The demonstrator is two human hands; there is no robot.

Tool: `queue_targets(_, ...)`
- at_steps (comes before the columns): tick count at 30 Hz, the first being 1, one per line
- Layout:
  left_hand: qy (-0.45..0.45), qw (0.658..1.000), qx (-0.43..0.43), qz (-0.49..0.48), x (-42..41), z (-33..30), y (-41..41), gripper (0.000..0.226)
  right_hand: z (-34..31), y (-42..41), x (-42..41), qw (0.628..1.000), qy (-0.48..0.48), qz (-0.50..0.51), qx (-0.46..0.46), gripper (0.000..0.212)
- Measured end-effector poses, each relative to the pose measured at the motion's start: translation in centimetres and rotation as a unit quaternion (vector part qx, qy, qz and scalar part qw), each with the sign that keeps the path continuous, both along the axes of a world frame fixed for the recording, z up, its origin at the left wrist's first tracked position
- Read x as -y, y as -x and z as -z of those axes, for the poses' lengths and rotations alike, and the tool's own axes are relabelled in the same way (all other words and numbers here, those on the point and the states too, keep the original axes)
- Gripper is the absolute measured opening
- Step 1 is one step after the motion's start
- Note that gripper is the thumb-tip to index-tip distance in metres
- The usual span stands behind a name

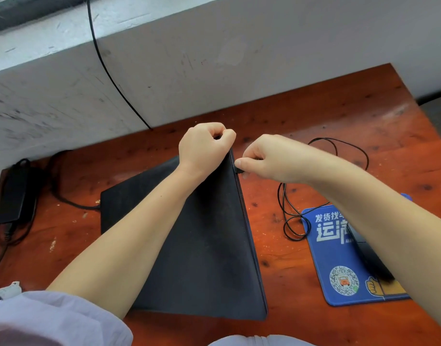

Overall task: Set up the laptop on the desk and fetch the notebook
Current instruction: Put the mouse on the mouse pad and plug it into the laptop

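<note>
A closed black laptop (204,245) lies in the middle of the red-brown wooden desk (327,116). My left hand (204,146) grips the laptop's far right corner, fingers curled over the edge. My right hand (262,158) pinches a small black plug (238,171) against the laptop's right side edge, near that corner. The plug's thin black cable (289,216) loops over the desk to the right. No notebook is in view.
A blue mouse pad (339,258) with a black mouse (367,255), partly under my right forearm, lies at the right. A black power brick (16,196) with its cord sits at the desk's left edge. A scuffed white wall (164,58) with a black cable runs behind.
</note>
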State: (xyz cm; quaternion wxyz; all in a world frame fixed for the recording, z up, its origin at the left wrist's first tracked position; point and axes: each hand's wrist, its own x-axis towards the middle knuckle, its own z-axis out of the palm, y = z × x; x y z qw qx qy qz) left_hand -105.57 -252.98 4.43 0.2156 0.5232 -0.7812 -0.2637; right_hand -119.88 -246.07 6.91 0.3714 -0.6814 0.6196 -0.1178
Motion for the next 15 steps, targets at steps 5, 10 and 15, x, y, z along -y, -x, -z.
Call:
queue_targets(5, 0.003, 1.000, 0.019, -0.025, 0.4, 1.3, -0.1, 0.033, 1.9, 0.1, 0.0, 0.999, -0.012, 0.011, 0.043, 0.042)
queue_targets(10, -0.019, 0.996, 0.080, -0.022, 1.4, 4.5, 1.2, 0.031, 5.4, 1.1, 0.9, 0.998, -0.051, 0.015, 0.043, 0.035)
queue_targets(15, -0.054, 0.986, 0.155, 0.014, 1.7, 9.0, 2.7, 0.033, 10.1, 2.2, 0.0, 0.999, -0.023, 0.034, 0.017, 0.011)
